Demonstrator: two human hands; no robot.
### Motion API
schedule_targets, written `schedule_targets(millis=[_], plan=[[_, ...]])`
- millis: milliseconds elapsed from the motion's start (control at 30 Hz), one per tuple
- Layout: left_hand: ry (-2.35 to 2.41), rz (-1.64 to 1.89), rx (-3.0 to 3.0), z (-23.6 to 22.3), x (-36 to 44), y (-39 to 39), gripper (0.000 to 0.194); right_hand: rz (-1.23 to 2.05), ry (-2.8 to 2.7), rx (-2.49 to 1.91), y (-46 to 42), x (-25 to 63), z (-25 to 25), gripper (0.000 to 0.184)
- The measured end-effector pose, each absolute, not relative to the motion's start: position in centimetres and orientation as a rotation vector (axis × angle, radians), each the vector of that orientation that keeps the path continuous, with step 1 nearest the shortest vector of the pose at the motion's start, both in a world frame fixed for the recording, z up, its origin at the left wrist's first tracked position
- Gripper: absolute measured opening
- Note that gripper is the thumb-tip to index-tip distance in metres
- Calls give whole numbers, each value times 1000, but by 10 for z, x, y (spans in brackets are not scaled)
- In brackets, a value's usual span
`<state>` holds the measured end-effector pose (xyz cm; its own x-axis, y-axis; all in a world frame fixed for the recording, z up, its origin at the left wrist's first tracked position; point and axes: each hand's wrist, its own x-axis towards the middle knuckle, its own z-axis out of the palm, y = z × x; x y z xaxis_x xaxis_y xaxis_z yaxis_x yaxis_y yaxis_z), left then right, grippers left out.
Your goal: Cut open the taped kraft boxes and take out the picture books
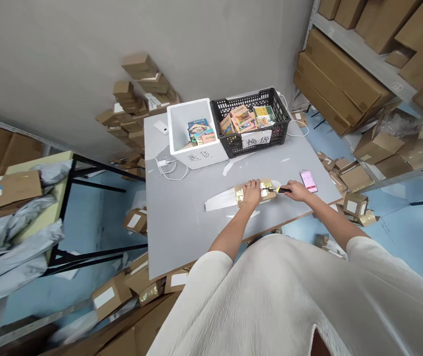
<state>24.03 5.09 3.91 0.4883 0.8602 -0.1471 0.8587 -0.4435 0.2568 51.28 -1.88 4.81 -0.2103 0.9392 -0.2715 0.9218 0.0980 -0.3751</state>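
Box on the bench looks light and fairly stiff, probably slick where taped, and best held by its long sides, clear of the blade. The left hand has its grip clamped on it, while the right hand is closed round the knife. Its long axis runs left to right, the right end slightly farther away.

The left hand is lying palm down, its arm reaching forward. The right hand is closed in a grip, and its arm is bent inward, so both hands are near each other.
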Motion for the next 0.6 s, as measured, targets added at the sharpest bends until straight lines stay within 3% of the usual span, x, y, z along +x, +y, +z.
schedule_targets(millis=[300, 600], plan=[[1526, 54, 2440, 32, 234, 35, 63, 622, -2162, -1974, -24, 499, 24, 49], [1516, 61, 2338, 34, 233, 29, 65, 598, -1828, -2044, -17, 542, 29, 55]])
